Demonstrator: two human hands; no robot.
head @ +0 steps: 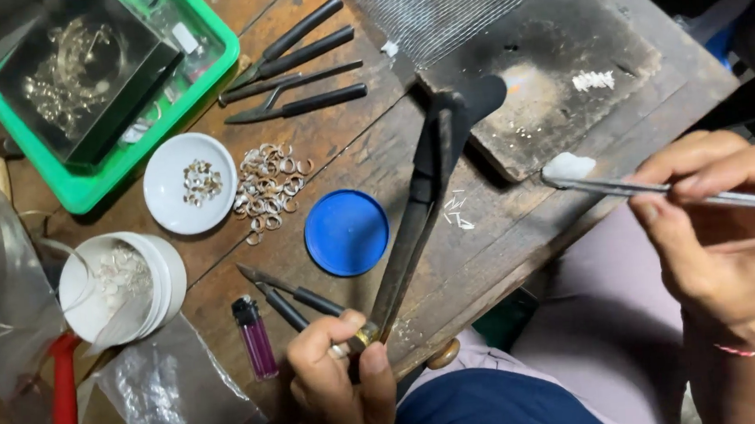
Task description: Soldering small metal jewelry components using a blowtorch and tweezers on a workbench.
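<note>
My left hand (340,378) grips the base of a long dark blowtorch (425,191) that points up and right toward a charred soldering block (554,76). My right hand (719,215) pinches a thin metal tweezer (659,189) whose tip carries a small white lump (567,167) at the block's near edge. A small white patch (592,80) lies on the block's far right. Tiny silver wire bits (457,211) lie on the wood next to the torch.
A blue round lid (346,233), a pile of silver rings (268,186), a white dish (188,183), a white tub (121,283), a green tray (105,182), black-handled pliers (296,67), a purple lighter (254,337) and plastic bags (173,394) crowd the wooden bench (373,150).
</note>
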